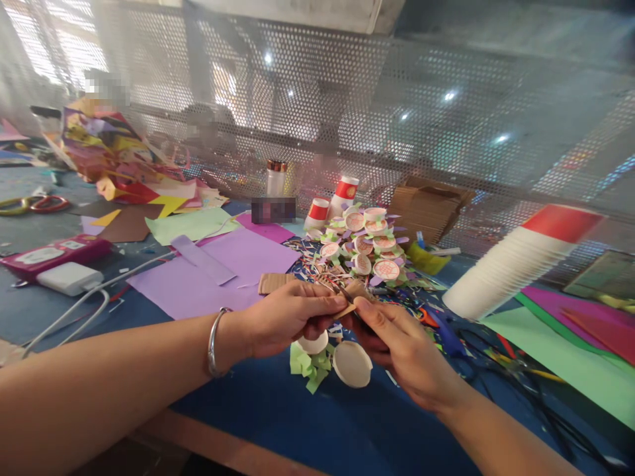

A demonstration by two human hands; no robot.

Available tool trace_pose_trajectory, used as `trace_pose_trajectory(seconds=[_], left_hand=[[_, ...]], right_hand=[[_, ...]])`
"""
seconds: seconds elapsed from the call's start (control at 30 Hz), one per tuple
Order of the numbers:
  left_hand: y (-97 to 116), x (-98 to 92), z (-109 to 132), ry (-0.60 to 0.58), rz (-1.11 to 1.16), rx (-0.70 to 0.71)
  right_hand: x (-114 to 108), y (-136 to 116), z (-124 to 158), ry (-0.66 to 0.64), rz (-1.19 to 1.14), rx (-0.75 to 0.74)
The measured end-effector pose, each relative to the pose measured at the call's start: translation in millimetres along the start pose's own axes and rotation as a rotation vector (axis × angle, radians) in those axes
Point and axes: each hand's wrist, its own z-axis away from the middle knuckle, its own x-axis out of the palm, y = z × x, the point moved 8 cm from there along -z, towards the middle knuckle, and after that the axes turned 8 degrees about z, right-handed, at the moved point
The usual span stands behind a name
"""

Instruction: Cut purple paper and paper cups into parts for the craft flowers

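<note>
My left hand (pixel 297 307), with a silver bangle on its wrist, pinches a small tan piece of cardboard (pixel 350 308) between thumb and fingertips. Against the other side of that piece, my right hand (pixel 397 344) is closed with its thumb on top. A thin dark thing shows between the fingers, too blurred to name. Just below lie two white paper cup bottoms (pixel 352 364) and some cut green paper strips (pixel 310 367). Beyond the fingers is a heap of round cup bottoms (pixel 363 246) with green and purple paper tabs. A corrugated cardboard piece (pixel 276 283) lies behind my left hand.
A leaning stack of paper cups (pixel 516 264) is at right, near dark cables (pixel 540 403) and coloured sheets (pixel 570 370). Purple paper (pixel 169 284), a power strip (pixel 57 254) and scissors (pixel 47 203) lie at left. A perforated metal panel (pixel 317 86) stands behind.
</note>
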Motion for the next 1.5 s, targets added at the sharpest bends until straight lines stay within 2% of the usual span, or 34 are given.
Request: trace_pose_trajectory(seconds=[0.3,0.37,0.57,0.77,0.87,1.0,1.1,1.27,1.4,1.5], left_hand=[[-3.7,-3.5,2.1,0.057,0.103,-0.103],[-2.1,-3.7,2.7,0.052,0.113,-0.098],[5.6,3.3,3.1,-0.070,0.032,-0.011],[4.9,-0.3,2.3,-0.016,-0.021,0.043],[-2.4,-5.0,0.6,0.016,0.039,-0.019],[-10.5,-2.5,0.9,-0.002,0.179,-0.149],[-10.0,0.4,1.5,0.007,0.220,-0.158],[-6.5,-6.0,1.1,0.079,0.127,-0.075],[9.4,-15.5,0.1,0.084,-0.053,0.088],[20.6,-24.0,0.4,0.113,-0.167,0.156]], right_hand=[[6.2,-2.6,1.6,-0.052,-0.038,0.004],[6.9,-4.5,2.2,-0.058,-0.058,-0.002],[7.7,-8.6,4.1,-0.055,-0.073,-0.025],[6.7,-7.2,3.7,-0.042,-0.056,-0.017],[6.3,-4.1,2.7,-0.045,-0.043,0.001],[9.5,-4.2,2.2,-0.099,-0.041,-0.010],[9.3,-5.4,2.3,-0.104,-0.044,-0.023],[6.4,-3.4,2.2,-0.061,-0.068,-0.013],[0.0,-0.8,0.4,-0.028,-0.020,-0.018],[-6.0,-3.0,-3.3,-0.020,0.066,-0.059]])
